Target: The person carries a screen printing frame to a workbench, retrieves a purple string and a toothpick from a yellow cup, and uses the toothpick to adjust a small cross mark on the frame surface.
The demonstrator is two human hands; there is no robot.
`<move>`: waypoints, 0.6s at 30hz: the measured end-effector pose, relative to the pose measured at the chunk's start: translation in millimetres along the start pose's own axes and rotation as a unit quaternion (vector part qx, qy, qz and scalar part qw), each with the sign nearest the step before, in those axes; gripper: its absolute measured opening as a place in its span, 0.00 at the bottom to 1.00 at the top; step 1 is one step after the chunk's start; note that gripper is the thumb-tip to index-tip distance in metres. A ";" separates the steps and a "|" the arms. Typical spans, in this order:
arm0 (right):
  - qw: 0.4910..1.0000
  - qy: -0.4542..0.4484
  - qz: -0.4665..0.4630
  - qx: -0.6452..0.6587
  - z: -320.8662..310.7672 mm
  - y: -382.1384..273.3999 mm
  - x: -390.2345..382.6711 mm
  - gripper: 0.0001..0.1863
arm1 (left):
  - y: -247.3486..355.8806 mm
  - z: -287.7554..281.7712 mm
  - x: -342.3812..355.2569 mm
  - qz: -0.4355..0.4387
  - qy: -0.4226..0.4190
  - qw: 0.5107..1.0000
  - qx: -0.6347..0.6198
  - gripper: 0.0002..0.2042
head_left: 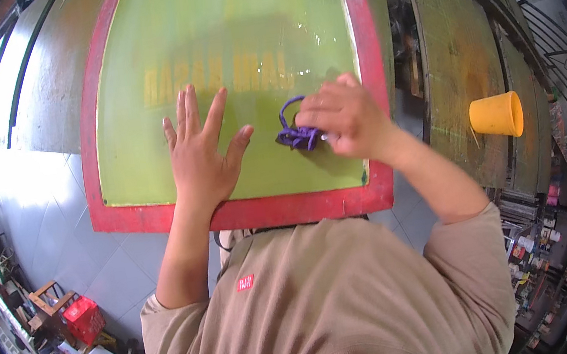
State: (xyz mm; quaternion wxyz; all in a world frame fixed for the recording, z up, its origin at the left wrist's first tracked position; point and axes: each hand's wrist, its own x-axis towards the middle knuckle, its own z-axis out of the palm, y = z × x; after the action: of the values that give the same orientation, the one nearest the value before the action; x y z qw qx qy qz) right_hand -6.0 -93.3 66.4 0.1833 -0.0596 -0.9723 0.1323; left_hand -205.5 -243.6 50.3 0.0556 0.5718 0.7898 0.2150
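A screen-printing frame (371, 81) with red edges and green mesh (226, 173) lies in front of me. Faint yellowish block lettering shows through the mesh near its middle. My left hand (202, 148) is flat over the near left part of the mesh, fingers spread and nothing in them. To its right, my right hand (343, 116) is closed on a bunched purple rag (298, 137), pressed to the mesh near the right edge. One thin strand of the rag loops up beside the fingers. Wet, shiny spots show on the mesh beyond this hand.
On a worn board at the right stands a yellow plastic cup (495, 115), seeming tipped by the lens. Another long table (48, 78) runs along the left. Lower left, a red box (84, 320) sits among clutter; bottles and jars (520, 257) crowd the lower right.
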 end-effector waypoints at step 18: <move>0.957 0.172 0.072 0.221 20.7 0.6 1.4 0.14 | -0.4 6.7 -0.9 0.011 0.021 1.000 0.020 0.29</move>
State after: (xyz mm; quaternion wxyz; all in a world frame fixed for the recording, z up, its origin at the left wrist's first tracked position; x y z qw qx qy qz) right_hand -15.0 -97.4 48.1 0.3463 -0.1090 -0.8659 0.3442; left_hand -203.2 -242.7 44.0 0.0248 0.5770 0.7885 0.2114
